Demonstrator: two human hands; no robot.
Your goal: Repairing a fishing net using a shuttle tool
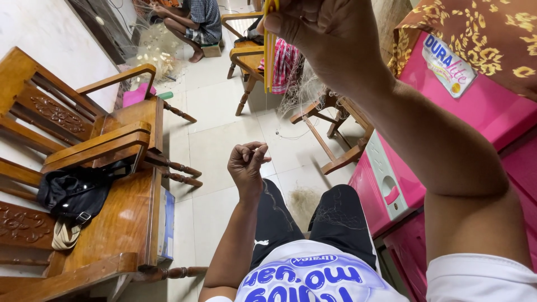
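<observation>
My right hand point(321, 33) is raised close to the camera, its fingers closed on a flat yellow netting needle point(269, 50) that hangs down from it. My left hand point(246, 162) is lower, above my knees, with its fingertips pinched on fine, almost clear fishing line. A thin net point(299, 92) is stretched ahead of me, draped over a wooden stool. Loose strands of net lie on my black trousers point(335, 215).
Wooden armchairs point(112, 134) stand at the left, one with a black bag point(72, 193) on its seat. A pink plastic cabinet point(492, 106) under a patterned cloth is at the right. Far back, another person point(193, 19) sits on the tiled floor with more net.
</observation>
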